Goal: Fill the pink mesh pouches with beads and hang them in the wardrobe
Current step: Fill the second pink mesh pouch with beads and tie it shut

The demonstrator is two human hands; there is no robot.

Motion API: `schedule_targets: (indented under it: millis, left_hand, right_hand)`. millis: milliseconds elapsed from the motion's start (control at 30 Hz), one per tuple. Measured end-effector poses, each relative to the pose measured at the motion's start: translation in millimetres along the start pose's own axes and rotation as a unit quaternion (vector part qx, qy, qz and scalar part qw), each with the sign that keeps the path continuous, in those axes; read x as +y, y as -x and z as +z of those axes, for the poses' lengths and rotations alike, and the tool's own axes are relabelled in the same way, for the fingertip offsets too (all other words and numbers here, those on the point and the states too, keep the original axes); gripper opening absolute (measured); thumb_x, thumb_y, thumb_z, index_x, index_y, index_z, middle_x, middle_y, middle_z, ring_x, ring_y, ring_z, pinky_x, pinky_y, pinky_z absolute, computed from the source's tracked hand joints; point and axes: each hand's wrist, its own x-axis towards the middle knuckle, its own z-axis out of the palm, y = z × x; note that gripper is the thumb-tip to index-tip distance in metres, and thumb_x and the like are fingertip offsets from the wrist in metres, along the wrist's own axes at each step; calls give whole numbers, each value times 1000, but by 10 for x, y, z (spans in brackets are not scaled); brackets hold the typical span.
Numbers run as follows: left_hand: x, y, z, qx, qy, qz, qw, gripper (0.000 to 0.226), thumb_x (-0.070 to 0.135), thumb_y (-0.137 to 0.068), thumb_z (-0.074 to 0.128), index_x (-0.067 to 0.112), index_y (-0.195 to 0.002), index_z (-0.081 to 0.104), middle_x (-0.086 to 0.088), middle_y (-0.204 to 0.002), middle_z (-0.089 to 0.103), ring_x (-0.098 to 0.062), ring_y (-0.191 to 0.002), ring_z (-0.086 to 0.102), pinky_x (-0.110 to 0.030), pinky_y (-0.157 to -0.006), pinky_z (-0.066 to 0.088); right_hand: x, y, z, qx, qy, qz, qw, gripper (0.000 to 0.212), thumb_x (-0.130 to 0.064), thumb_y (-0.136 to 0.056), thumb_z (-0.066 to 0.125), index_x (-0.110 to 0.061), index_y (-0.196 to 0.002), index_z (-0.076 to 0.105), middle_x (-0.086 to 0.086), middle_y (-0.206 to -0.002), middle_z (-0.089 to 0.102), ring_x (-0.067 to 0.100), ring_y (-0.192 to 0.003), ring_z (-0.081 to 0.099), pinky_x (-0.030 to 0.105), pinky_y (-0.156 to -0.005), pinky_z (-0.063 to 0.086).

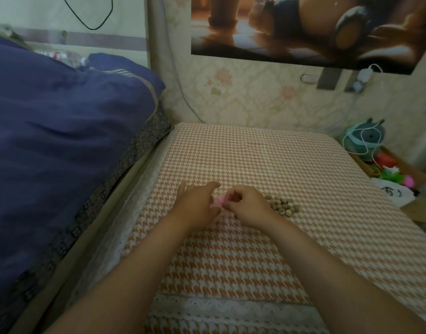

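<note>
A pink pouch (218,203) is held on a checked tablecloth (255,160), just left of a pile of beads (282,206). It is pinched by the curled fingers of the right hand (246,201), which lies between pouch and beads. The left hand (195,204) is laid on the pouch's side away from the beads, fingers stretched forward. Whether it grips cannot be told. A blue quilt (62,116) is seen well left of the beads.

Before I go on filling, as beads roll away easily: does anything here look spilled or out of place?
Nothing spilled. The beads lie loose in one tight pile on the checked cloth, beside the right hand, which pinches the pink pouch; no strays show.
</note>
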Motion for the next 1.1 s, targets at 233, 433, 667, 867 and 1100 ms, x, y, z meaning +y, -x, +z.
schedule_targets:
  millis: [233, 433, 667, 867, 1100]
  left_hand:
    - [290, 9, -43, 11, 137, 29, 990, 29, 35, -87, 66, 31, -116, 60, 15, -93, 67, -5, -84, 63, -30, -75, 54]
    - [567, 2, -29, 27, 161, 56, 985, 63, 43, -79, 73, 31, -136, 47, 14, -120, 55, -5, -105, 54, -27, -90, 48]
    - [825, -50, -68, 59, 188, 20, 980, 20, 46, -89, 61, 31, -101, 67, 13, -88, 63, -7, -78, 61, -26, -67, 52]
    - [837, -53, -2, -19, 247, -48, 968, 15, 35, -87, 70, 22, -82, 75, 0, -67, 72, -15, -65, 70, -33, -64, 60]
    - [860, -69, -14, -38, 322, -120, 938, 7, 8, -82, 72, 6, -76, 76, -13, -75, 75, -22, -66, 73, -39, -66, 63]
  right_hand:
    - [-137, 372, -501, 9, -89, -33, 995, 13, -26, -91, 69, -26, -81, 76, -2, -85, 76, 18, -67, 73, 31, -60, 54]
    - [-109, 503, -803, 38, -142, 50, 988, 28, -30, -96, 62, -15, -81, 80, -2, -81, 78, 21, -64, 73, 32, -59, 51]
    - [68, 489, -898, 3, -52, 36, 998, 8, -23, -87, 75, -22, -83, 82, 0, -72, 76, 16, -67, 74, 22, -57, 53]
    - [124, 457, -883, 3, -56, 48, 997, 8, -13, -85, 76, -20, -86, 80, 0, -72, 76, 14, -65, 72, 27, -61, 60]
    - [182, 419, -876, -18, -33, 31, 999, 22, -4, -89, 67, -23, -83, 75, 4, -71, 74, 15, -61, 70, 38, -66, 60]
